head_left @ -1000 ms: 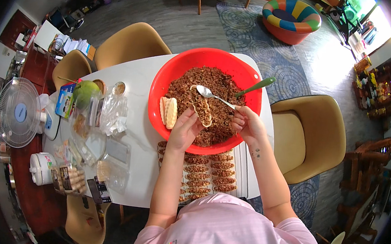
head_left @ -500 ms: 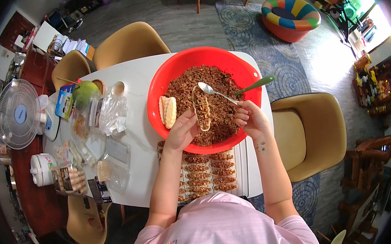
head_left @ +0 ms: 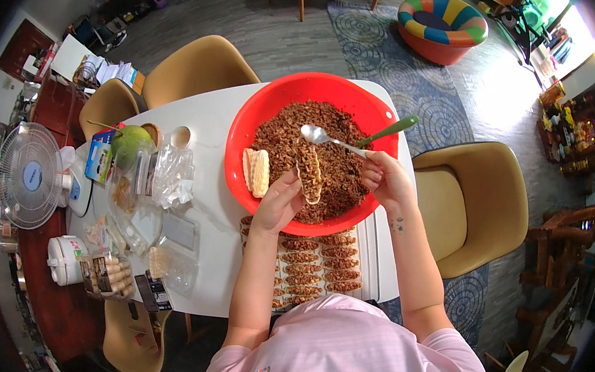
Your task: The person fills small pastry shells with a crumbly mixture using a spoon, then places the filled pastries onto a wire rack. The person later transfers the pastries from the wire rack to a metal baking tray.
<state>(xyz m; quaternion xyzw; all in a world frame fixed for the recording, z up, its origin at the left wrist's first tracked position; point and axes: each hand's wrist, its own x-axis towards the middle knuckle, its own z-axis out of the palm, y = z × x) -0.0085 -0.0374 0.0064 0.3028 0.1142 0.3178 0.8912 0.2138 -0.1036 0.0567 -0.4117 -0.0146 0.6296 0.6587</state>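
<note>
Over a large red basin [head_left: 241,116], my left hand [head_left: 278,204] pinches a pale, boat-shaped wafer shell [head_left: 310,178] filled with brown nutty crumbs. My right hand [head_left: 386,181] grips the handle of a metal spoon [head_left: 313,134], whose bowl hovers just beyond the shell's far end. Loose brown crumbly filling [head_left: 343,182] covers the basin's bottom. A stack of pale empty wafer shells [head_left: 256,172] leans inside the basin's left wall, beside my left hand. A green-handled utensil [head_left: 394,128] rests in the filling and sticks out over the right rim.
Rows of filled wafer shells [head_left: 303,269] lie on a tray between the basin and my body. Plastic packaging [head_left: 172,176], a green fruit [head_left: 131,146], and a white lidded container [head_left: 66,260] occupy the table's left side. Tan chairs [head_left: 488,208] stand around; a fan [head_left: 30,175] is far left.
The filled shell in my left hand has shifted slightly nearer and to the right. My right hand has barely moved, still holding the spoon over the basin.
</note>
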